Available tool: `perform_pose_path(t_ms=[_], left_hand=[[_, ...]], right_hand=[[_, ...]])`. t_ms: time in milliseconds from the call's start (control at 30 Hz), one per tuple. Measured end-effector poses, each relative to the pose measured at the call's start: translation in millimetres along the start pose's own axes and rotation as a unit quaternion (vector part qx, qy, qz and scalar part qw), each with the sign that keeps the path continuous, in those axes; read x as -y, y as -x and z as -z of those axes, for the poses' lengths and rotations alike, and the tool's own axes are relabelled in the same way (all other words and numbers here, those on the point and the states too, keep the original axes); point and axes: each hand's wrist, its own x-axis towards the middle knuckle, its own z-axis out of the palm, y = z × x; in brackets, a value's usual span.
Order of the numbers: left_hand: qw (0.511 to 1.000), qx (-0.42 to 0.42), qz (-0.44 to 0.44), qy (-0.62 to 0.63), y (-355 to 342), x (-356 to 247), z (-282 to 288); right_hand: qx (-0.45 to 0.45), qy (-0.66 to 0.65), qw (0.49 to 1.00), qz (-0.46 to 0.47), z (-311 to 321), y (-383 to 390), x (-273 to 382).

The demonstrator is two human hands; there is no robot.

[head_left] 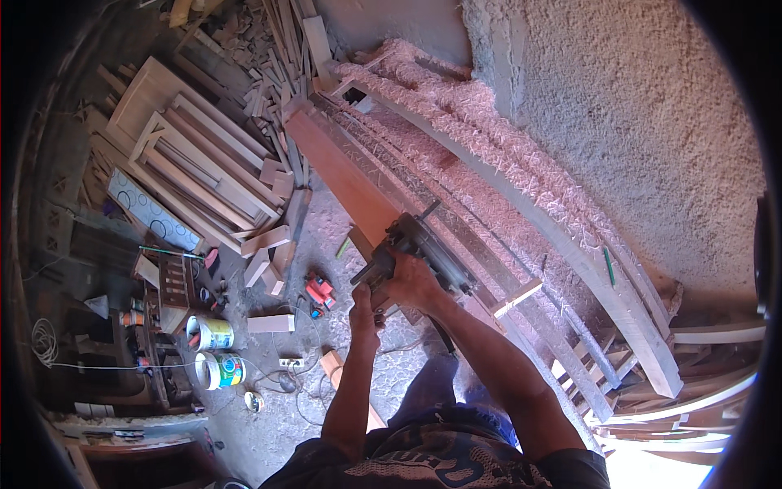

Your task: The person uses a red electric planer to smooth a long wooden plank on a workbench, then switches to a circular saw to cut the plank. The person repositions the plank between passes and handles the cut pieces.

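A dark electric hand planer [419,243] rests on a long reddish-brown board [338,167], which slants from the upper left toward the middle. My right hand [411,281] is closed around the planer's body. Just left of it, my left hand [366,308] has its fingers curled against a dark part that sticks out of the tool on the near side. The board's near end is covered by the planer and my right arm. Pale shavings lie along the bench [489,277] beside the board.
Shavings are heaped over long beams [521,196] along the rough wall at right. Stacked door frames [195,155] and offcuts fill the upper left. On the floor lie a red power tool [319,288], a wood block [271,323], paint buckets [218,371] and trailing cords [297,383].
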Motion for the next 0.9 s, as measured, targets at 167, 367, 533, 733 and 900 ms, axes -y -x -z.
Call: perform_pose_path(t_ms=[167,367,533,733,900], left_hand=[[1.000,-0.009,0.003,0.015,-9,-9,0],[1.000,-0.016,0.009,0.016,-24,-16,-1],[1.000,-0.023,-0.010,0.014,-32,-26,-2],[1.000,-0.022,0.000,0.021,-47,-31,1],[0.999,-0.023,-0.014,0.034,-65,-32,6]], right_hand=[[0.003,-0.003,1.000,0.015,-7,-15,2],[-0.010,0.004,1.000,0.020,-17,-37,-8],[-0.016,-0.010,1.000,0.015,-18,-49,-3],[-0.007,0.005,1.000,-0.001,-22,-68,1],[-0.009,0.000,1.000,0.015,-18,-73,15]])
